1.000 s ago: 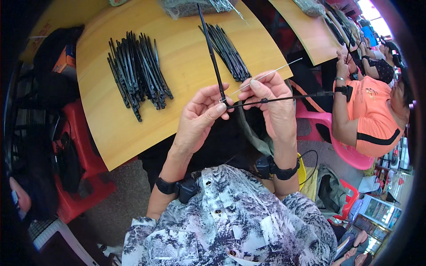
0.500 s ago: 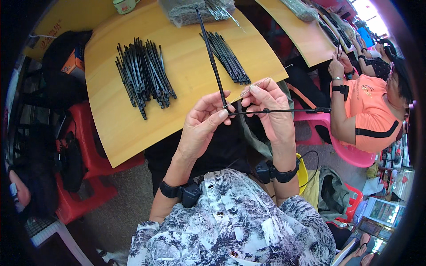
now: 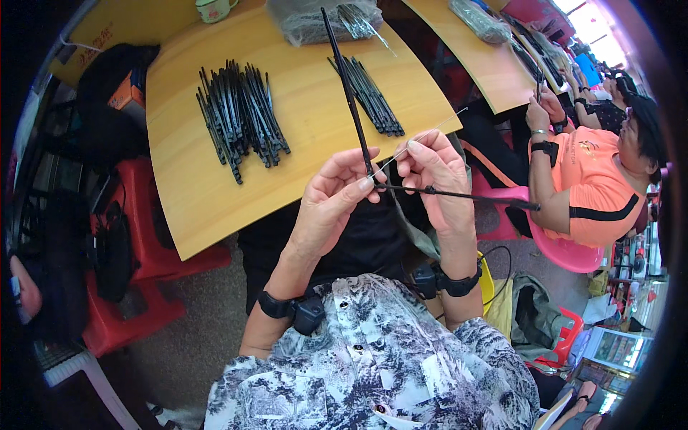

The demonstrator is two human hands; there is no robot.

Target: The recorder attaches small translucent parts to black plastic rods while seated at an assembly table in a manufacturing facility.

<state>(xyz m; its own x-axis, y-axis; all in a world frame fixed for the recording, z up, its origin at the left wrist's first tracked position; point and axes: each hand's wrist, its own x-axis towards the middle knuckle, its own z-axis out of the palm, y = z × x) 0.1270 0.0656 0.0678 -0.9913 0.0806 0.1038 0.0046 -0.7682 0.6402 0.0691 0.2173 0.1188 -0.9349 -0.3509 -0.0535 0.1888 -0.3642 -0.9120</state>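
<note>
My left hand (image 3: 338, 197) is closed, thumb and fingertips pinching a black jointed rod (image 3: 350, 97) that looks like an umbrella rib. One arm of it points away over the table; the other runs right, beneath my right hand's fingers. Thumb and forefinger of my right hand (image 3: 438, 175) pinch a thin metal wire (image 3: 446, 122). Its near end meets the rod at my left fingertips; the far end sticks out to the upper right. Whether the wire passes through the rod is too small to tell. Similar black rods lie in a large bundle (image 3: 240, 118) and a smaller bundle (image 3: 369, 97).
The yellow table (image 3: 193, 215) carries a plastic bag (image 3: 301, 25) with metal wires (image 3: 358, 20) and a light cup (image 3: 213, 8) at its far side. Red stools (image 3: 140, 215) stand left. A person in orange (image 3: 598, 168) sits at right on a pink stool (image 3: 570, 251).
The rod's right-hand arm has swung nearer to me at its free end. My hands keep their pinches on the rod and wire, and the view has shifted slightly.
</note>
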